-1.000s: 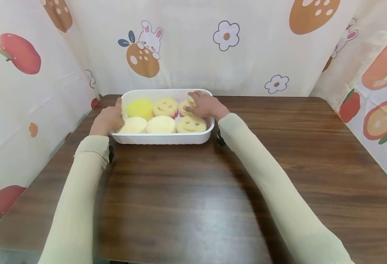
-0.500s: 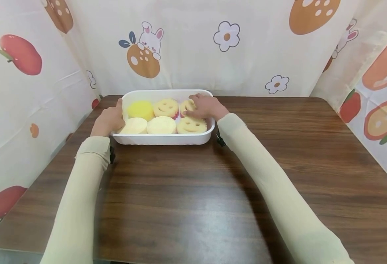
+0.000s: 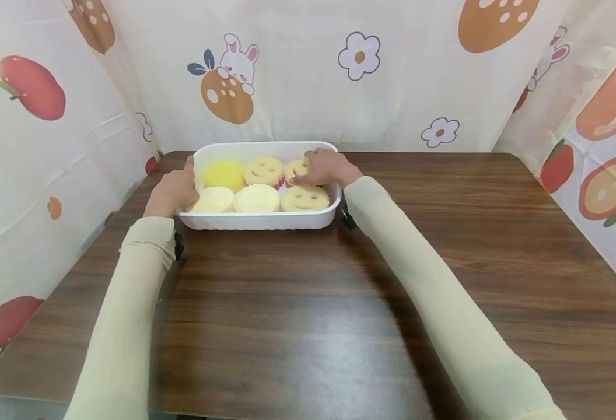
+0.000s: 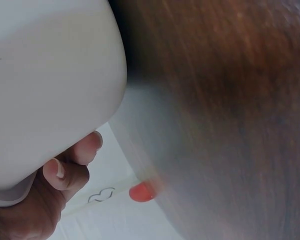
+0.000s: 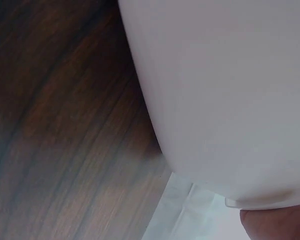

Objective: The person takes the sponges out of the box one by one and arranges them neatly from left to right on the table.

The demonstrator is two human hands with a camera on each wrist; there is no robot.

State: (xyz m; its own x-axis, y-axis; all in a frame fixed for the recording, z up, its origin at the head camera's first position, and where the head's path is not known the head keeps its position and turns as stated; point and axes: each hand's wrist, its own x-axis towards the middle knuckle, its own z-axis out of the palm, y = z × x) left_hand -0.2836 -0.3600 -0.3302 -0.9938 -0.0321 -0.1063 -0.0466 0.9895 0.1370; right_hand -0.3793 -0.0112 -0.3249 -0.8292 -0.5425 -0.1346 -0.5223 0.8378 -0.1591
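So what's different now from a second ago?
The right hand has drawn slightly toward the right end of the white tray, uncovering more of the back-right smiley piece. No new grip or release shows. The left hand still grips the left end; tray and other pieces look unmoved.

Plain long-sleeve top, cream all over. The left sleeve (image 3: 119,315) stops at the wrist, and its cuff (image 3: 152,232) is a wrinkly band that looks folded back, right behind the left hand (image 3: 174,189). The right sleeve (image 3: 429,280) ends just behind the right hand (image 3: 326,166) too, and it's mostly smooth along the forearm. Then there's the wrist gear — a small black gadget (image 3: 178,246) behind the left hand and a second black gadget (image 3: 347,217) behind the right — both on the inner side, details too tiny to make out.
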